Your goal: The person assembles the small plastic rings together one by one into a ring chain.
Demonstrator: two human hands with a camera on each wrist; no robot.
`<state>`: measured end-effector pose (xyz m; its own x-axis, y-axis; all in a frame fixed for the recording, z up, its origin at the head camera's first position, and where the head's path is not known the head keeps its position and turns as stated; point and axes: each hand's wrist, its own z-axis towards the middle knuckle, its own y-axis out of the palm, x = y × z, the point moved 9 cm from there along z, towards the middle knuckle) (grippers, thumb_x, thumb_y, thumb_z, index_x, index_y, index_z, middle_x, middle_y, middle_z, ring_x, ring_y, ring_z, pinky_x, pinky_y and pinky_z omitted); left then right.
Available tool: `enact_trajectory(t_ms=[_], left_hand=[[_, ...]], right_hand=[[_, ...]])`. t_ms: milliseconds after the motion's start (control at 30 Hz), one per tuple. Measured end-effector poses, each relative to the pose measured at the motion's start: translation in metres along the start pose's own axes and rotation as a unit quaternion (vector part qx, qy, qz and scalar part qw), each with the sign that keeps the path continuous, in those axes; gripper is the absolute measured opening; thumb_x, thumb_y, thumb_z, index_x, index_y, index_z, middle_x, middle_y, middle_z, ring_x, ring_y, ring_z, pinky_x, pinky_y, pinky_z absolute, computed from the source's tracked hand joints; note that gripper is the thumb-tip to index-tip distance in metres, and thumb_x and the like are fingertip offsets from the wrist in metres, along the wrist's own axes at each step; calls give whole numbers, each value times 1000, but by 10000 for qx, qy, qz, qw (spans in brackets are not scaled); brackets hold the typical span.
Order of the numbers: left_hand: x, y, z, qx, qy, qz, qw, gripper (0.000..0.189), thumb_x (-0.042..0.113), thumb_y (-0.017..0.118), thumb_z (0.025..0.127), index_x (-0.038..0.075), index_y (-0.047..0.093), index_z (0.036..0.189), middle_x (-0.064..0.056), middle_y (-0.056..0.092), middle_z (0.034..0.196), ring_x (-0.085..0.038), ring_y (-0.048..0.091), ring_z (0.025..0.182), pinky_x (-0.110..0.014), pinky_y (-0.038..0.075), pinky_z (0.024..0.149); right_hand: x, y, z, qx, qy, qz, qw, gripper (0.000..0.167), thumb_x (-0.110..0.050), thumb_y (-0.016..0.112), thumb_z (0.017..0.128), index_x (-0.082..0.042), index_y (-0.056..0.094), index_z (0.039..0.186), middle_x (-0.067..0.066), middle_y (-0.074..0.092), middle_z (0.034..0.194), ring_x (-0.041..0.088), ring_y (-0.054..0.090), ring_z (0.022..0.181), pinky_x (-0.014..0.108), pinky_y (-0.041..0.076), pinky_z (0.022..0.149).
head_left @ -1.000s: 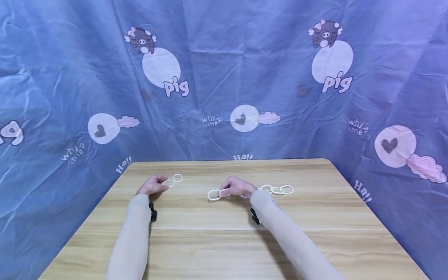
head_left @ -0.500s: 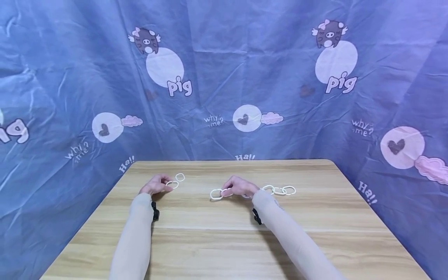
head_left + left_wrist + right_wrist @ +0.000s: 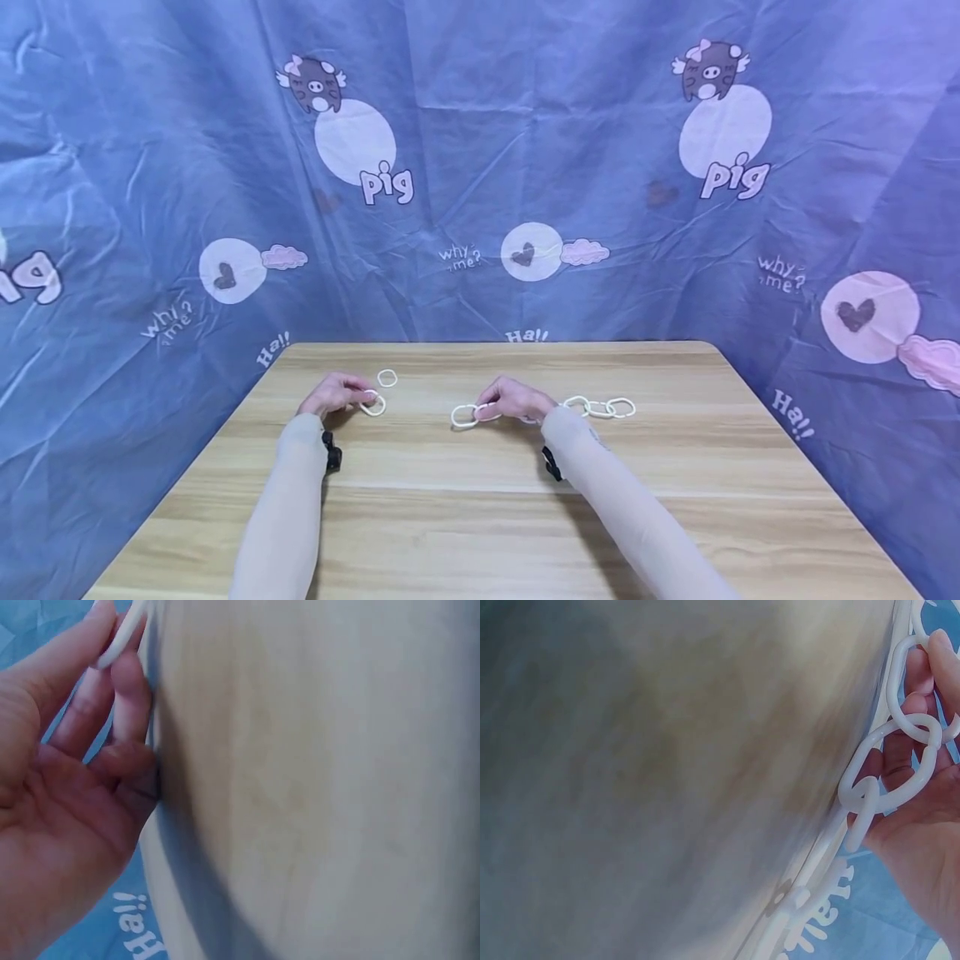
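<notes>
In the head view my left hand [image 3: 336, 393] pinches a white oval link [image 3: 373, 415] between thumb and fingers, at the left of the table. Part of that link [image 3: 124, 639] shows at the top of the left wrist view. Just beyond it a second white link [image 3: 396, 380] lies loose. My right hand [image 3: 519, 398] pinches a link of a white chain [image 3: 453, 416]; the chain's left end link sticks out past my fingertips. In the right wrist view the held link [image 3: 893, 682] joins others that trail below my palm. My hand and sleeve hide some of the chain.
Beyond my right wrist, the rest of the chain [image 3: 600, 414] lies on the wooden table [image 3: 450, 533]. A blue printed cloth [image 3: 465, 150] hangs behind the table and along both sides.
The link in my left hand has tilted and come nearer to me, now apart from the loose link. My right hand stays on the chain. The head view has shifted slightly.
</notes>
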<state>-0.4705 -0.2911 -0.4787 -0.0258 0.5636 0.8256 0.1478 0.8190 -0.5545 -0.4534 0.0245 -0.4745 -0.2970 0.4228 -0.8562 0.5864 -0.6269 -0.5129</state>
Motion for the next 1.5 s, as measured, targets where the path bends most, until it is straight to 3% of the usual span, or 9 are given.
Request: enact_trajectory(t_ms=[133,233,467,633,733,1300,1500], left_hand=[[13,7,-3,-327,97,-89,9994,29,16,72,89,-1,71,112,-6,76,86,-7,57,63,-21,45,56],[28,14,-6,-556,290,-189,9979,28,10,66,93,-7,67,114,-11,75,86,-7,57,61,-18,44,52],[55,36,-5,-781,783,42,9939,23,9,60,96,-8,69,110,1,66,74,-4,47,56,-16,37,49],[66,56,-4,-972,1038,122,9898,21,6,58,97,-9,68,109,2,62,74,-8,48,58,-20,40,52],[70,67,-3,-1060,970,37,9896,21,5,58,97,-8,68,109,2,64,74,-9,49,58,-20,41,53],[96,86,2,-850,1262,71,9883,18,8,62,95,-4,70,105,4,63,73,-7,50,59,-23,43,55],[105,98,3,-994,1361,64,9857,19,10,64,94,-4,70,105,3,66,76,-8,52,61,-24,45,56]], right_hand=[[-1,0,2,4,-9,5,10000,12,-8,75,83,-2,76,94,1,71,81,11,53,72,22,43,67],[-2,-1,2,40,-42,-38,10000,12,-7,75,83,-2,76,93,1,71,80,11,53,71,22,43,66],[-4,1,-2,101,-20,-66,9999,11,-7,75,83,0,76,92,1,71,80,11,52,70,21,42,65],[-1,4,-2,150,-2,-69,9999,11,-7,76,83,0,76,91,3,71,81,11,52,70,21,42,64],[2,4,-2,169,42,-241,9996,10,-11,77,83,-4,77,89,0,71,81,10,52,70,21,42,64],[-3,0,1,152,-88,-550,9983,8,-14,76,84,-7,78,88,-2,73,83,8,53,71,20,41,64],[-3,-1,1,120,-110,-515,9985,9,-13,76,84,-6,78,88,-2,72,81,8,51,69,20,40,62]])
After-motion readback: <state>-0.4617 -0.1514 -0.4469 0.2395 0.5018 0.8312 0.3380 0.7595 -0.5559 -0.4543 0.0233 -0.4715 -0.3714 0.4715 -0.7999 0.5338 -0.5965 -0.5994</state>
